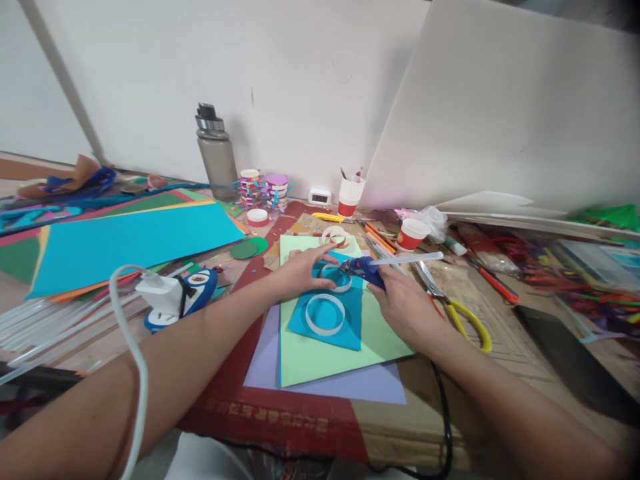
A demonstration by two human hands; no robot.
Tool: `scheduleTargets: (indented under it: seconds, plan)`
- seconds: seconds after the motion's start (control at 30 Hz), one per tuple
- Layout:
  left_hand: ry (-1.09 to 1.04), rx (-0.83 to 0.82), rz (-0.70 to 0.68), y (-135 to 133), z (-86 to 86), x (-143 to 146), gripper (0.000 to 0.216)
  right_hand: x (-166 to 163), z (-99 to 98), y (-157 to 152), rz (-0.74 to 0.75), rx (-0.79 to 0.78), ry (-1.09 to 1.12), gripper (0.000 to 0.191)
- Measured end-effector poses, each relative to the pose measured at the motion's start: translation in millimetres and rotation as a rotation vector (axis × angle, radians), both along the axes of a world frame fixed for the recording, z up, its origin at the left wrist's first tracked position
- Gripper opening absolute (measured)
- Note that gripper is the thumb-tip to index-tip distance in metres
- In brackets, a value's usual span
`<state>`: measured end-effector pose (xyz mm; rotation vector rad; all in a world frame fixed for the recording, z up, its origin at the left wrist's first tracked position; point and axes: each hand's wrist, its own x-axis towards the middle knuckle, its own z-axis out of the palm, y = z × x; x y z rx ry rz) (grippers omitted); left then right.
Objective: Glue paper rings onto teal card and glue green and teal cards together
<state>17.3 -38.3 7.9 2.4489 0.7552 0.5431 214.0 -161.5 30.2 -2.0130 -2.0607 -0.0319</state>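
Two white rings sit on the blue paper: the near ring looks already placed, while the left hand steadies the far ring with spread fingers and the right hand, fingers wrapped round the glue gun, holds its nozzle there, apparently mid-gluing.

On the pale green sheet lies a teal-blue paper piece bearing a white ring, and above it sits a dark blue glue gun with a clear, colourless stick. Under the green sheet shows a lilac sheet, on brown cardboard with a red border. Right of the green sheet are yellow-handled scissors and a red-and-white cup; left of it is a large turquoise sheet.
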Motion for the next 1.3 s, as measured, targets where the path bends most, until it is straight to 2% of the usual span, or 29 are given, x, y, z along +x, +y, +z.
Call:
scheduleTargets:
  seconds: [0.3,0.8,1.3]
  plan:
    - [0.029,0.006,0.02,-1.4,1.1,0.8,0.08,-0.1,-3.8,4.0,0.006,0.012,0.052,0.028]
    - [0.009,-0.008,0.008,-0.6,0.2,0.0,0.082,2.7,-1.4,-3.3,-0.028,-0.002,-0.028,0.025]
    - [0.044,0.013,0.03,1.6,-2.8,0.1,0.082,-6.3,-2.4,5.4,0.038,0.028,0.0,0.027]
